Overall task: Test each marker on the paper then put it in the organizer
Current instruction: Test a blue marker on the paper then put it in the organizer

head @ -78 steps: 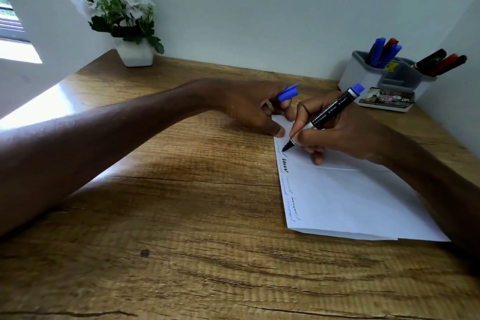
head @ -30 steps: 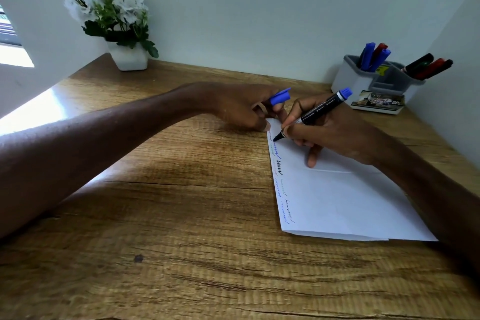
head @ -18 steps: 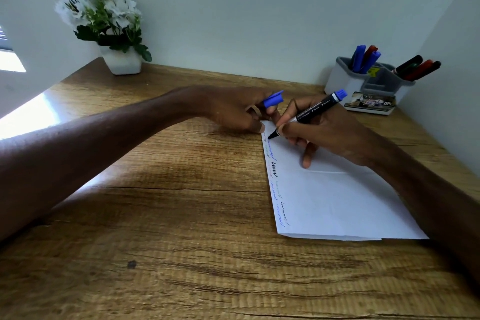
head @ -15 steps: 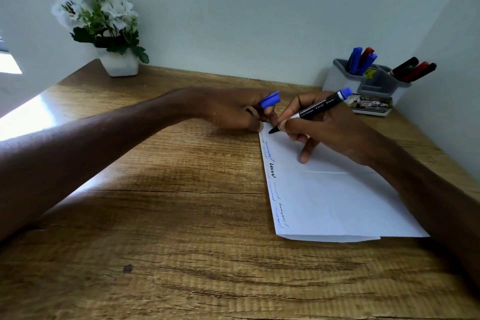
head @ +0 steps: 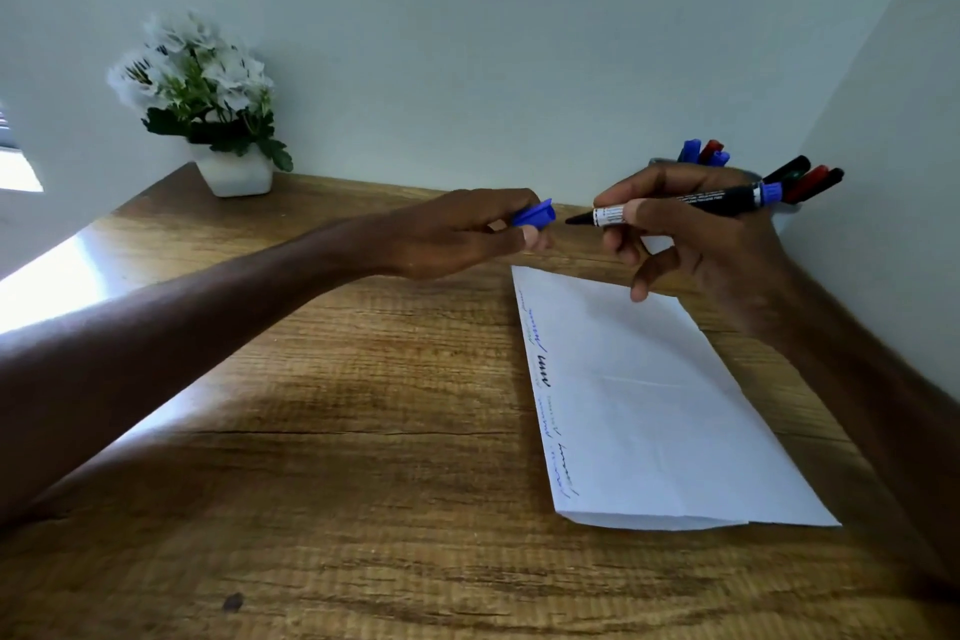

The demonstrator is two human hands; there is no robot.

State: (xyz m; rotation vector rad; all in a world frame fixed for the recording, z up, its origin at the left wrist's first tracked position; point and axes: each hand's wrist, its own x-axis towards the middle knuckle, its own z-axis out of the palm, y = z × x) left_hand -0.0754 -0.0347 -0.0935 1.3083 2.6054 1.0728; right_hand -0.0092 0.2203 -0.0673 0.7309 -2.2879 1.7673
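Surroundings: I note a potted plant (head: 208, 104) at the table's (head: 311, 509) far left corner, well apart from the work. Nothing lies between the two hands.

Containers: the organizer's body is hidden behind the right hand (head: 701, 250). Blue and red stored markers (head: 702, 152) show above the hand, and black and red ones (head: 805, 176) jut out to its right.

Change: 0.5 s ago the marker (head: 691, 203) touched the paper (head: 649, 405) and the left hand (head: 467, 234) pressed its corner. Now both hands are raised off the sheet. The right hand's thumb and fingers grip the marker level, with its tip just short of the blue cap (head: 535, 214) pinched in the left hand. Test scribbles (head: 543, 372) run down the paper's left edge.
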